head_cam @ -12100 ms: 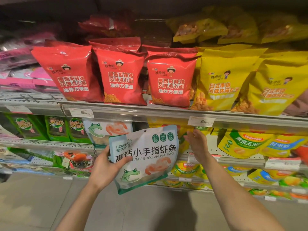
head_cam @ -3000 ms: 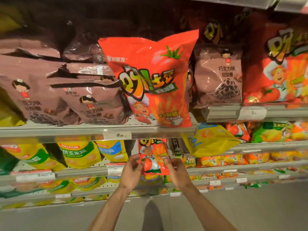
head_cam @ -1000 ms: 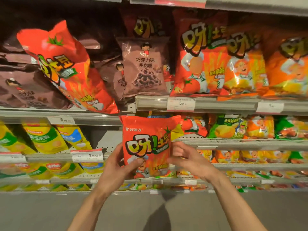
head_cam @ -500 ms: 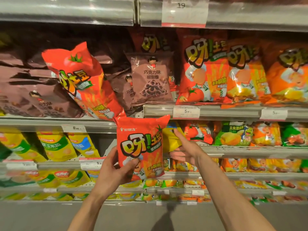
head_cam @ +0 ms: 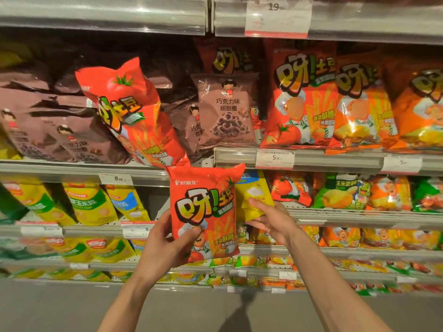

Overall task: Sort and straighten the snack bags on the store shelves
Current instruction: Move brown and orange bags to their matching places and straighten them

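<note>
Step in hand: sorting; a small red potato-stick bag is off the shelf and seems on its way to its own kind.
Left hand: fingers curled on the bag's lower left corner, thumb on its front.
Right hand: just right of the bag, fingers closed on a yellow bag.
Next move: probably lift the bag to the matching red row, above and right of it.

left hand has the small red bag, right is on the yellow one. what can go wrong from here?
1. The left hand grips the small red bag only at its lower corner; it could tip or slip.
2. The large red bag leans tilted among the brown bags, its bottom over the shelf edge; a nudge may drop it.
3. The right hand pinches the yellow bag; pulling may drag neighbours.
</note>
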Tool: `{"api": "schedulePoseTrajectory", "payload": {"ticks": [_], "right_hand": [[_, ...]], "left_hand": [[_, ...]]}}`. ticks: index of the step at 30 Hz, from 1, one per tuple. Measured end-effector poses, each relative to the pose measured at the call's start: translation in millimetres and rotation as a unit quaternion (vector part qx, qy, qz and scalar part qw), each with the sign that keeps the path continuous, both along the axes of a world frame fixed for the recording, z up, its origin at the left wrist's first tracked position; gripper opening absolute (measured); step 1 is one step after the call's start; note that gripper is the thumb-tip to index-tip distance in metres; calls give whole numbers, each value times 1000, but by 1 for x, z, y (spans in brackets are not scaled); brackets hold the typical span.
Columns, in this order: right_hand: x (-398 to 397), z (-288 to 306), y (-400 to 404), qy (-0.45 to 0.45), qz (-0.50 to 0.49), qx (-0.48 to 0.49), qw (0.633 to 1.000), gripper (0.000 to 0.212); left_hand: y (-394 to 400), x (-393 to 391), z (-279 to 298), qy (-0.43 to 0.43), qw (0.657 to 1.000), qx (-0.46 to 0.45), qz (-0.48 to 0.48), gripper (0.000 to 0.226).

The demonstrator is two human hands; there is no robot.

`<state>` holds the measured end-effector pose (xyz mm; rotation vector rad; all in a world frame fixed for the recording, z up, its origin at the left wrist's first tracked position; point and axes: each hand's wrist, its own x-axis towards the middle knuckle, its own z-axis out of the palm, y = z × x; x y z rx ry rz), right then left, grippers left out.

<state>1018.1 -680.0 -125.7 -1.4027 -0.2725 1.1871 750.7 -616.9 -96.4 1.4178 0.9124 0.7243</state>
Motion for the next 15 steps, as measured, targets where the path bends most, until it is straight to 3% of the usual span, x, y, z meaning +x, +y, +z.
{"api": "schedulePoseTrajectory", "payload": {"ticks": [5,15], "right_hand": [[12,1,-23,-46,21,24,998,33],[59,-14,-92,-43,-87,29,995,28]], "left_hand": [[-6,4,-4,7,1000,7,-2,39],[-23,54,-26,29,999,10,-30,34]]}}
